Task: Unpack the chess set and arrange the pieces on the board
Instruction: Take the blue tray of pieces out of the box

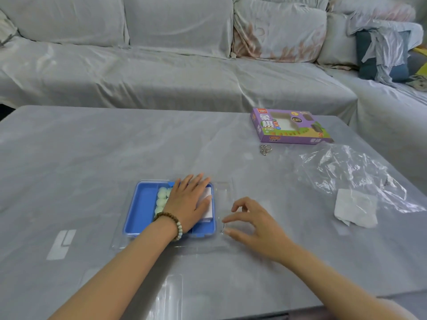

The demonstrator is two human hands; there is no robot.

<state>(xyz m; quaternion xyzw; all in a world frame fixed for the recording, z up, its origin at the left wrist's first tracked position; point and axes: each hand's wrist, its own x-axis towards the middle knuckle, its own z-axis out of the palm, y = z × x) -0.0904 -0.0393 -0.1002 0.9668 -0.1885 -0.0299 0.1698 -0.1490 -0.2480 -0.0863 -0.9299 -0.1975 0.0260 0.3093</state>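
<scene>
- Pressing down with straight, released fingers, the left hand lies on the blue rectangular plastic tray and partly covers a white folded sheet inside it.
- Pale green round chess pieces sit stacked in the tray, touching that hand's left side.
- The right hand is curled, its thumb and forefinger pinching the right rim of the clear plastic shell around the tray.
- A purple cardboard chess box, small metal rings, a crumpled clear bag and a white paper lie farther right on the grey surface.
</scene>
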